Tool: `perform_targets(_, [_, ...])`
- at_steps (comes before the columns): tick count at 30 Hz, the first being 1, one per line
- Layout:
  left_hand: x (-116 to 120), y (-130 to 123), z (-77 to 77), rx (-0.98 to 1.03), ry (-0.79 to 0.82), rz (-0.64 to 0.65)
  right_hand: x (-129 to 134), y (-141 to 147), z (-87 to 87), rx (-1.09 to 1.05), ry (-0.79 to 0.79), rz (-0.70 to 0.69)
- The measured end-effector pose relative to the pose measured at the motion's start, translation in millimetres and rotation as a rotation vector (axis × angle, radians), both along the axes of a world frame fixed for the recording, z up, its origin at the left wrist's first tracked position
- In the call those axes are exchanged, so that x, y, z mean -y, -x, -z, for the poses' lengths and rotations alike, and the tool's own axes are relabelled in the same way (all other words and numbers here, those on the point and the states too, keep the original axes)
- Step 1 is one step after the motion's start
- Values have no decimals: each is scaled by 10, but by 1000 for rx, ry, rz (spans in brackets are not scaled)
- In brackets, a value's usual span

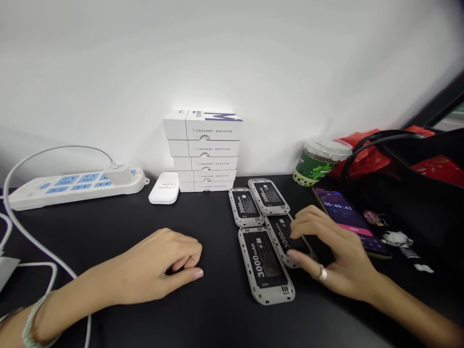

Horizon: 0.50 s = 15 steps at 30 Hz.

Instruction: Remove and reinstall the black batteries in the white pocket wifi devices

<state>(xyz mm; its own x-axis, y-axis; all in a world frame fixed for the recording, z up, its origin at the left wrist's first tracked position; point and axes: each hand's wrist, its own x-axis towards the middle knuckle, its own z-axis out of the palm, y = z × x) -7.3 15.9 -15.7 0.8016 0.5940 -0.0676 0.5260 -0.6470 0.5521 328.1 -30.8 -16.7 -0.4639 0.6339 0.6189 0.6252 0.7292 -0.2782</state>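
My left hand (pixel 165 263) rests on the black tabletop with its fingers curled under and its thumb lying forward; nothing shows in it. My right hand (pixel 331 249), with a ring on one finger, hovers over or touches the right end of a grey device with an exposed black battery (pixel 281 232) marked 3000mAh. Its thumb and index finger are apart, and the hand hides part of that device. Alongside lie a similar nearer device (pixel 264 263), a smaller-looking one behind (pixel 245 208), and another at the back (pixel 268 195), which overlaps its neighbour.
Several white boxes (pixel 208 150) stand stacked by the wall, beside a white device (pixel 165 188). A power strip (pixel 78 186) with a cable lies left. At right are a lidded drink cup (pixel 317 162), a phone (pixel 348 217), a keychain (pixel 400 239) and a black bag (pixel 406 164).
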Motion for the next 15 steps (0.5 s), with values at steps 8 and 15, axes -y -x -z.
perform_targets(8, [0,16,31,-5,-22,9,83,88,-23,387,333,-3])
perform_targets(15, [62,-33,-77,-73,16,-64,178,267,-143,371,525,-35])
